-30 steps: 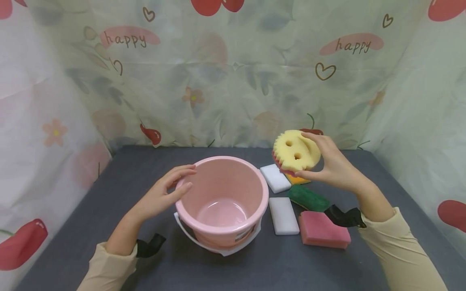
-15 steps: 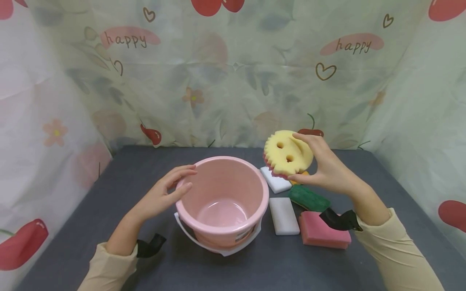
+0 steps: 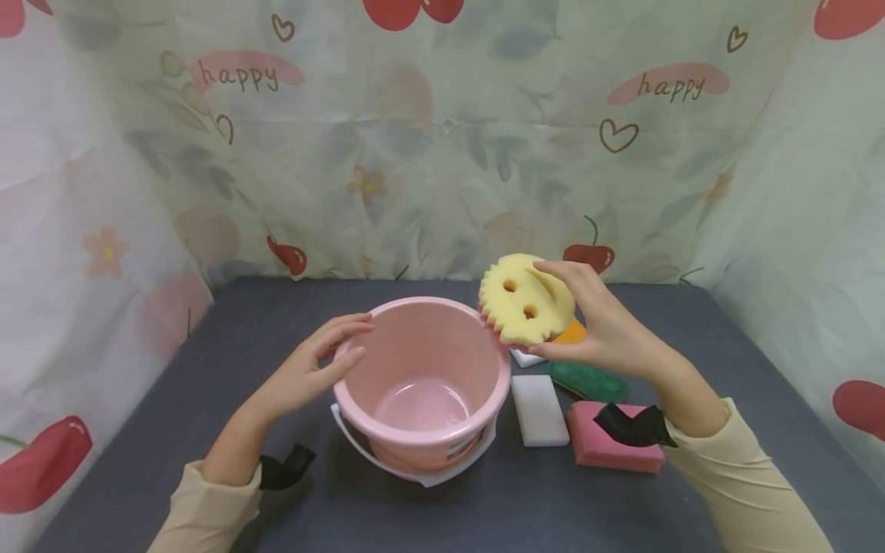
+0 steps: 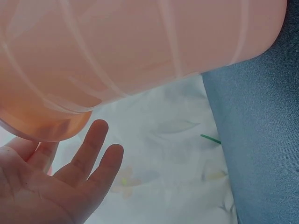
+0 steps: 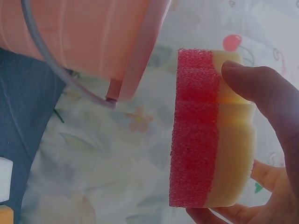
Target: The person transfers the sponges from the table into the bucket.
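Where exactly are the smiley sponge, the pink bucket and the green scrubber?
smiley sponge (image 3: 527, 299), head view, on its yellow face between the two eye holes.
pink bucket (image 3: 422, 307), head view, on the far rim.
green scrubber (image 3: 588, 380), head view, on its top surface beside the right wrist.

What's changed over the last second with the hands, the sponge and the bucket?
The right hand has carried the yellow smiley sponge leftward, from above the sponges on the table to the pink bucket rim, gripping it throughout. The left hand stayed on the bucket's rim; bucket and other sponges are unmoved.
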A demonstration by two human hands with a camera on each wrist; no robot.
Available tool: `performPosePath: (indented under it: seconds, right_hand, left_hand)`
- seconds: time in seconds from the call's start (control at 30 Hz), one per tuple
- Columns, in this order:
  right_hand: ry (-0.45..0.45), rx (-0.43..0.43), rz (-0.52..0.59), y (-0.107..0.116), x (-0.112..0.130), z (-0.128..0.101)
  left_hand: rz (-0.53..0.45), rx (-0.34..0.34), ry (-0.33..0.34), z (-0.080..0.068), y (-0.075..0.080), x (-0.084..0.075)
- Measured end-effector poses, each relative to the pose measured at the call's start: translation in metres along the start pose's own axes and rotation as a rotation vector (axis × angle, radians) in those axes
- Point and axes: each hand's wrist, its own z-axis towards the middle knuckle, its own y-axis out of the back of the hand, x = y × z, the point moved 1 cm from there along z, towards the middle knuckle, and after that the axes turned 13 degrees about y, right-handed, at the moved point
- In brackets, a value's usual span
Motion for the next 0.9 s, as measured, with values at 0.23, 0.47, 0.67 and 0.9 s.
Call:
performPosePath:
  seconds: [0.23,0.47,0.67,0.9]
  right_hand:
    - [0.03,-0.005,0.024,-0.006,0.005,0.005]
    - [0.056,0.0,0.052,-0.013,0.013,0.01]
    - [0.068,0.014,0.073,-0.018,0.018,0.013]
    - [0.065,0.038,0.089,-0.025,0.022,0.015]
  left_hand:
    - [0.005,-0.001,-0.001,0.0,0.0,0.001]
    - [0.01,-0.002,-0.005,0.0,0.0,0.001]
    - [0.005,0.003,-0.006,0.0,0.0,0.001]
    - [0.009,0.003,0.004,0.0,0.0,0.001]
